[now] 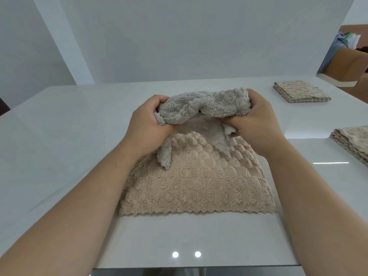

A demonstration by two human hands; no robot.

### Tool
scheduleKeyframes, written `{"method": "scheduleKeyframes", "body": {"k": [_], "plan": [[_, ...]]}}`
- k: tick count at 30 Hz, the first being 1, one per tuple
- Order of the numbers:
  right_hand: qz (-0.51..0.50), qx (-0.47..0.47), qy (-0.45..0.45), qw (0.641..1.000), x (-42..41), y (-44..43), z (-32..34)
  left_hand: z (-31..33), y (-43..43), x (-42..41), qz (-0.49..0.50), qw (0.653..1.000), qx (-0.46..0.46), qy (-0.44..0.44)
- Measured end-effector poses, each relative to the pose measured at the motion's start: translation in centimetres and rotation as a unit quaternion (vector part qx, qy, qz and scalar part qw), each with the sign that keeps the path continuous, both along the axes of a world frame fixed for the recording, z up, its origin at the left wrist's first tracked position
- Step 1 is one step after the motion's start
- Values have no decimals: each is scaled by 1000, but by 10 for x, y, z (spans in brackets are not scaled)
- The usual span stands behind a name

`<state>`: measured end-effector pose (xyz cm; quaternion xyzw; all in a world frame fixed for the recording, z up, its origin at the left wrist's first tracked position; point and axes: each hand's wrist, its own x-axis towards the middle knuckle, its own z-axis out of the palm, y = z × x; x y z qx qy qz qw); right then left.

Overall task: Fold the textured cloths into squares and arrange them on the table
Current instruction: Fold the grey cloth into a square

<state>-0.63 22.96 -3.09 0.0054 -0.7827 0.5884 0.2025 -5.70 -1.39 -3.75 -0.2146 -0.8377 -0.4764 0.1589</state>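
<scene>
Head view: the beige textured cloth [197, 184] lies at the middle of the white counter [59, 124]. The left hand [147, 124] and right hand [256, 122] each grip its raised, bunched far edge. Two folded cloths [300, 91] [352, 140] sit far right.

The cloth [199, 182] is showing beige, scalloped rows on one side, plain grey fleece on the other; the table [59, 126] is gleaming white beneath.
</scene>
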Motion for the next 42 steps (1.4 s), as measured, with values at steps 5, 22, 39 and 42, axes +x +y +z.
{"method": "scheduleKeyframes", "body": {"k": [5, 22, 39, 42], "plan": [[-23, -5, -1, 1000, -9, 5, -3, 0, -3, -7, -1, 1000, 3, -23], [-43, 222, -74, 971, -29, 11, -31, -22, -10, -25, 23, 987, -155, -36], [-189, 152, 31, 970, -25, 13, -23, -7, -18, -16, 184, 949, -204, 152], [-185, 138, 33, 972, -24, 15, -21, -5, -18, -14, 250, 937, -222, 105]]}}
